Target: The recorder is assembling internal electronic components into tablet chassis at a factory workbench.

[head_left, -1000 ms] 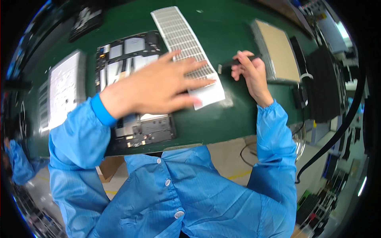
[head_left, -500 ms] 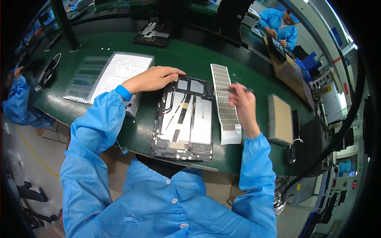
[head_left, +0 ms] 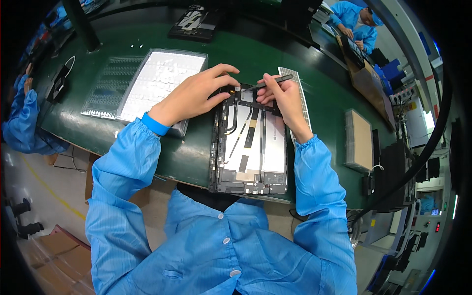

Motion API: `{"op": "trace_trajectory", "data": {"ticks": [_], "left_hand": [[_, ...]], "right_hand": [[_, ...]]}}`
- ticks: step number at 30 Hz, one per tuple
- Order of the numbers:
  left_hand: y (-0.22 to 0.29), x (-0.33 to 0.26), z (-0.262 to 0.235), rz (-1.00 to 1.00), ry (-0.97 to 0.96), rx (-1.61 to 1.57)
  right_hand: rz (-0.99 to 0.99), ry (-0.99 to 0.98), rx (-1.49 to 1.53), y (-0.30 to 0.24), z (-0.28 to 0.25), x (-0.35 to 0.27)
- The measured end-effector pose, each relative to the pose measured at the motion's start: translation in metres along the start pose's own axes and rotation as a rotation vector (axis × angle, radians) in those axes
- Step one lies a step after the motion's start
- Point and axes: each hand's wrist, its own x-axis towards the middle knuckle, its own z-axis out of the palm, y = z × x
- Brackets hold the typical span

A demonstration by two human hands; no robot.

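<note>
An opened tablet [head_left: 275, 147] lies on the green bench in front of me, its pale battery panels, black flat cables and dark frame exposed. My right hand [head_left: 289, 102] pinches dark tweezers [head_left: 280, 79], their tips pointing down-left at the tablet's far end. Beside that same end, at the far left corner, is my left hand [head_left: 191, 96], fingers spread and thumb close to the frame. Whether its fingertips touch the tablet is hard to make out. Partly behind my right hand, a pale sheet of small labels [head_left: 294, 73] lies to the tablet's right.
Left of the tablet sit a plastic tray topped with white material [head_left: 164, 78] and a clear moulded tray [head_left: 112, 81]. Another opened tablet [head_left: 195, 23] rests farther back. A tan-topped stack [head_left: 359, 140] stands at right. Co-workers [head_left: 355, 23] sit at far right and at left.
My right hand has gone from the label sheet to the tablet's far end, bringing the tweezers. My left hand's fingers have spread at the far left corner. The whole view has shifted slightly.
</note>
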Motion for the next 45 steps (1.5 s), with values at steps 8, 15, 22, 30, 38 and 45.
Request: {"op": "trace_trajectory", "data": {"ticks": [8, 15, 22, 30, 38, 45], "left_hand": [[0.013, 0.001, -0.001, 0.119, -0.141, 0.130], [0.015, 0.012, 0.006, 0.201, -0.188, 0.274], [0.067, 0.046, 0.014, 0.311, -0.275, 0.183], [0.122, 0.065, 0.120, 0.455, -0.535, 0.177], [0.121, 0.066, 0.125, 0.428, -0.533, 0.171], [0.112, 0.062, 0.124, 0.416, -0.491, 0.150]], "right_hand": [[-0.024, 0.007, 0.026, 0.000, 0.003, -0.006], [-0.279, 0.109, 0.077, -0.017, -0.035, -0.012], [-0.096, 0.179, 0.064, 0.028, -0.155, -0.084], [0.083, 0.114, 0.034, 0.056, -0.163, -0.146], [0.138, 0.105, -0.045, 0.049, -0.163, -0.146], [0.115, 0.112, -0.001, 0.049, -0.161, -0.136]]}}
